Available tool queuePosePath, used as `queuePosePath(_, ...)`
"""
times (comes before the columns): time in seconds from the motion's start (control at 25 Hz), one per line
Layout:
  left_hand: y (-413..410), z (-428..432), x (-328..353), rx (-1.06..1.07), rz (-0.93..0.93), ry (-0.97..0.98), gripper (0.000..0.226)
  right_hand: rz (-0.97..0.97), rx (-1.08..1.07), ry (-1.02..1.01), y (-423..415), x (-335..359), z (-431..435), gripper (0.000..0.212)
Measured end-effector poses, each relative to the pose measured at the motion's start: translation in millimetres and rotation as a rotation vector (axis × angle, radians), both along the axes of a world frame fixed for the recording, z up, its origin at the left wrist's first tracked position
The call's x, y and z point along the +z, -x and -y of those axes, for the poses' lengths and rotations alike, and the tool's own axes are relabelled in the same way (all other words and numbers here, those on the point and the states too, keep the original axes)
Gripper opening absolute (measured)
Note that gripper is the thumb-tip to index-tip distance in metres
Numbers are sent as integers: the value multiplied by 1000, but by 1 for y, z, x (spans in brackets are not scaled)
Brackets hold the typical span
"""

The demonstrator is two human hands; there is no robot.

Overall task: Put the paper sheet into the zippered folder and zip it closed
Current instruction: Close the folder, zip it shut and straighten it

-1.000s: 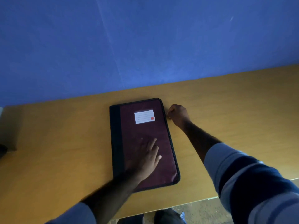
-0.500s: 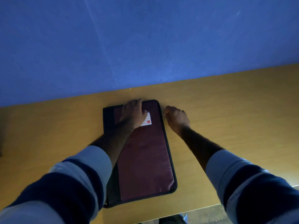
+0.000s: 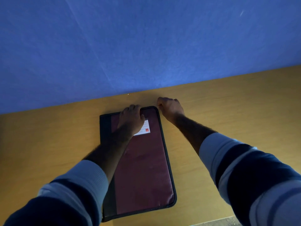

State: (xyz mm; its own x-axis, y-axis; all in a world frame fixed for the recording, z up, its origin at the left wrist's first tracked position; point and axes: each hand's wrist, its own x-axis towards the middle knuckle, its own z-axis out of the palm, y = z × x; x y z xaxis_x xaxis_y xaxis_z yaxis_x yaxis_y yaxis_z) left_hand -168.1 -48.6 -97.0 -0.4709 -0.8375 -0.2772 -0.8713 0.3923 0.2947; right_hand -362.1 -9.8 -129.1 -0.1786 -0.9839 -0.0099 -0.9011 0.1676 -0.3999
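Maroon zippered folder (image 3: 143,168) flat under left hand (image 3: 131,119), right hand (image 3: 170,107) pinching at far corner

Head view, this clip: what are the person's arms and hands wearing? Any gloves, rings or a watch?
Both arms wear a knit top with wide dark navy and pale grey-blue stripes, the left sleeve and right sleeve pushed up so the forearms are bare. The left hand and right hand are ungloved. No ring or watch shows, though the light is dim.
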Motion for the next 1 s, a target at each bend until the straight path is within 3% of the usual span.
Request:
queuePosePath(0.28, 9, 6, -4, 1, 2, -30, 35, -24, 130, -169, -3, 10, 39, 11)
queuePosePath(0.48, 30, 14, -5, 53, -34, 41, 34, 127, 82, -224, -1, 16, 47, 13)
queuePosePath(0.8, 58, 36, -9, 174, -27, -60, 33, 638, -308, -174, -9, 5, 30, 12)
queuePosePath(0.88, 60, 37, -8, 212, 0, -62, 27, 691, -386, -175, -14, 1, 20, 14)
queuePosePath(1.0, 70, 41, -1, 232, 89, -56, 21, 625, -412, -218, -21, 1, 16, 14)
